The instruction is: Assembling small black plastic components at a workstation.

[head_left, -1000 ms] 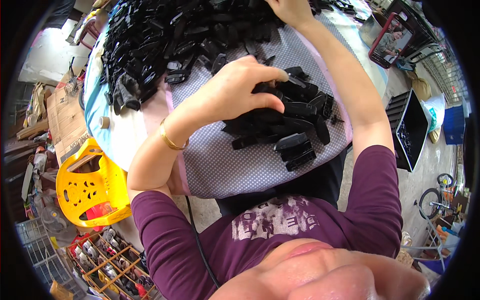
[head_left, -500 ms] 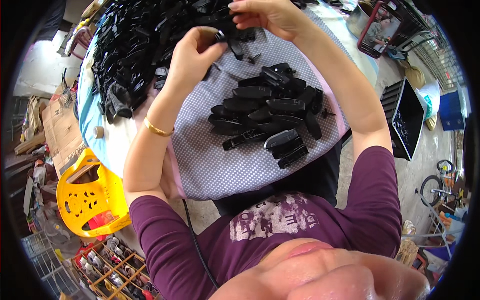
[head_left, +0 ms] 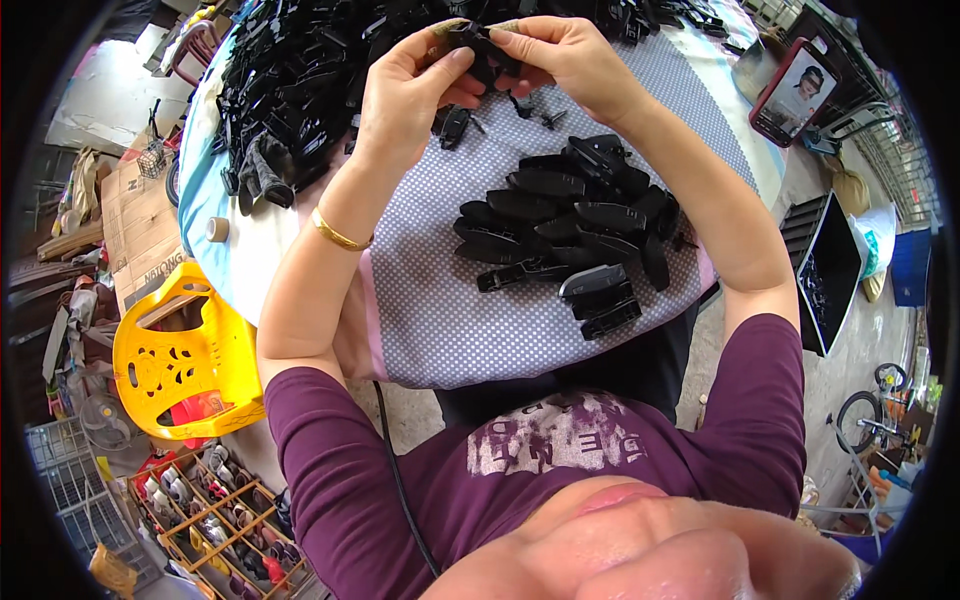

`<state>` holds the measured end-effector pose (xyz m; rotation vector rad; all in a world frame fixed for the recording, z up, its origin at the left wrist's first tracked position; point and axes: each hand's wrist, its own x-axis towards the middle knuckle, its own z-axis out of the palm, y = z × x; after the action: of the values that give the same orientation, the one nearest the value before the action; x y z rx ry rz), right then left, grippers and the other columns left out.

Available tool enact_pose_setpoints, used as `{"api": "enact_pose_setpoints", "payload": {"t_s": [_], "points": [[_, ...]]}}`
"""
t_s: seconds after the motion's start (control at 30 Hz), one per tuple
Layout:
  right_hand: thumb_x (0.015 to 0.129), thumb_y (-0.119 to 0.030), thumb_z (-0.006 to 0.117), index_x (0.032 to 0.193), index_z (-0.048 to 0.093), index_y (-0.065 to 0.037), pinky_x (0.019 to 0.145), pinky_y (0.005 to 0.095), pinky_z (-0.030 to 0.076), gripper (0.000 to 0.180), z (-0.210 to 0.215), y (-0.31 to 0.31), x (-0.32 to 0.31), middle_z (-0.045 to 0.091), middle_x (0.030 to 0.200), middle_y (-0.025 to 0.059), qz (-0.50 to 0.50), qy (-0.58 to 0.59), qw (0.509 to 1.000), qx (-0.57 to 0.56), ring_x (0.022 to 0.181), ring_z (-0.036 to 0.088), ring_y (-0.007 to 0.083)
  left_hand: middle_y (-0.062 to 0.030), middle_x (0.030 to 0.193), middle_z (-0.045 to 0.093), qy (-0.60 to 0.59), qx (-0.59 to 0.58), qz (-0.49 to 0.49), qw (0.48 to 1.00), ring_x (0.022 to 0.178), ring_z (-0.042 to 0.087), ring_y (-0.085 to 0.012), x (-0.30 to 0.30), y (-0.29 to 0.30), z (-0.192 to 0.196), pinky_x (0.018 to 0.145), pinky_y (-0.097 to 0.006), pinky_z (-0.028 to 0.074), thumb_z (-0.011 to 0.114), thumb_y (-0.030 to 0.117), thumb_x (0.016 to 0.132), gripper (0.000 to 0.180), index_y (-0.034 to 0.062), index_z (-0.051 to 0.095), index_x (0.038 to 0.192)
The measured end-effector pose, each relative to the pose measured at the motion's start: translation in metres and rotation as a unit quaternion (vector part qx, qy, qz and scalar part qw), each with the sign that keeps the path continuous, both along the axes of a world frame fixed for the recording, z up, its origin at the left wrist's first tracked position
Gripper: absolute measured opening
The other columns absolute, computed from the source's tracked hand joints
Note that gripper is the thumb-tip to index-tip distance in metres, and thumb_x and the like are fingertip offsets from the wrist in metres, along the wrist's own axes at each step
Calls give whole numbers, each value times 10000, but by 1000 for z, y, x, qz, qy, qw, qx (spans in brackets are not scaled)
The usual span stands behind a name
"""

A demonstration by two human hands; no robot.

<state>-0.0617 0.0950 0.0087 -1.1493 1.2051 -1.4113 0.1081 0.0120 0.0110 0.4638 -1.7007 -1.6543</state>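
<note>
At the far side of the table, my left hand (head_left: 412, 88) and my right hand (head_left: 565, 68) meet, fingertips pinched together from both sides. Between them is a small black plastic part (head_left: 482, 62), largely covered by my fingers. A loose black piece (head_left: 455, 128) lies on the dotted cloth (head_left: 440, 330) just below my left fingers. Closer to me, a smaller heap of oblong black plastic parts (head_left: 545, 205) rests on the same cloth. Behind and left of my hands spreads a large pile of black parts (head_left: 290, 100).
A tape roll (head_left: 217, 230) sits at the table's left edge, near a yellow plastic chair (head_left: 190, 360). To the right are a phone on a holder (head_left: 795, 95) and a black crate (head_left: 830, 270). A shoe rack (head_left: 215, 520) stands at lower left.
My right hand has come in from the pile to my left hand. Both now grip the black part together, where before the hands were apart.
</note>
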Motion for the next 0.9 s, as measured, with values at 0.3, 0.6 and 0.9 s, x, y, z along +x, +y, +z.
{"api": "enact_pose_setpoints", "payload": {"t_s": [0.3, 0.6, 0.9], "points": [[916, -220, 609, 1051, 653, -4, 595, 204, 524, 259, -6, 3, 13, 675, 844, 46, -85, 169, 978, -93, 689, 643, 96, -60, 931, 675, 30, -30, 39, 998, 805, 615, -94, -3, 0, -9, 735, -208, 491, 686, 93, 843, 283, -13, 643, 1102], [824, -290, 715, 938, 661, 14, 624, 253, 493, 329, -15, -1, 16, 663, 756, 86, -63, 273, 951, -133, 656, 627, 145, -55, 956, 677, 83, 26, -12, 996, 839, 615, -108, -2, -6, -4, 789, -215, 484, 627, 108, 892, 238, -10, 654, 1096], [786, -228, 737, 954, 707, -49, 616, 273, 500, 248, -10, 6, 14, 681, 743, 88, -121, 390, 874, -264, 630, 633, 160, -64, 1010, 677, 93, -11, -66, 993, 921, 611, -106, 2, -8, 6, 868, -212, 461, 641, 59, 867, 233, -20, 660, 1086]]}}
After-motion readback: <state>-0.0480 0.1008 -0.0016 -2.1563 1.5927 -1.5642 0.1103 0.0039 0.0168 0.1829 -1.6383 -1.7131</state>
